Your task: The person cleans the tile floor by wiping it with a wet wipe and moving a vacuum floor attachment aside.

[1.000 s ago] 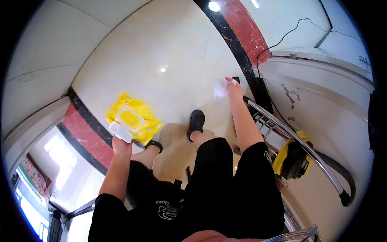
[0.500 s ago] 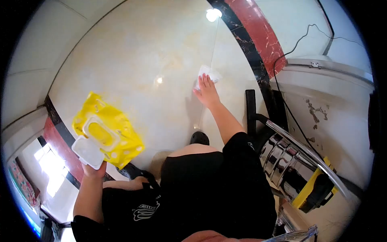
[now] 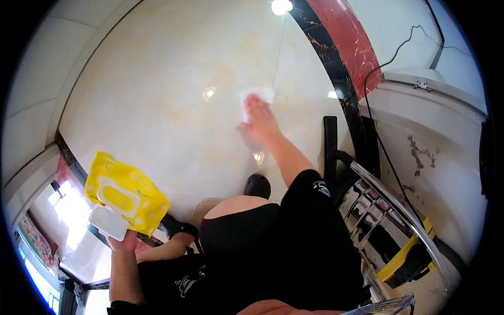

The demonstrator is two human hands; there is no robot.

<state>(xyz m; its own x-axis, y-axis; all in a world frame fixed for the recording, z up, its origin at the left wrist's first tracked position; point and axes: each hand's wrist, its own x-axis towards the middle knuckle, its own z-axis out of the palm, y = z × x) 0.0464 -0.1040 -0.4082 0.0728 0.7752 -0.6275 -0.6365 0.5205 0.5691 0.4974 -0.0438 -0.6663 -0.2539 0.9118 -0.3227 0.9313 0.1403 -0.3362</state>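
Note:
My left hand (image 3: 124, 242) is closed on the lower edge of a yellow pack of wet wipes (image 3: 149, 207), whose white plastic lid (image 3: 108, 222) hangs flipped open. The pack is tilted, held above the floor on the left. Out in front, my right hand (image 3: 258, 119) presses a white wet wipe (image 3: 266, 95) against the glossy cream tiled floor (image 3: 157, 94). The fingers of that hand are smeared by motion and cover part of the wipe, which shows beyond and beside them.
A chrome-framed chair or stand (image 3: 388, 215) with a black foot bar (image 3: 330, 144) is at my right, a yellow and black object (image 3: 407, 262) by it. A black cable (image 3: 380, 142) hangs near the white door frame (image 3: 420, 105). Black and red border tiles (image 3: 349, 42) edge the floor.
My right hand has slid the wipe a little left over the floor. My left hand has brought the pack down and nearer to me. The view has shifted slightly.

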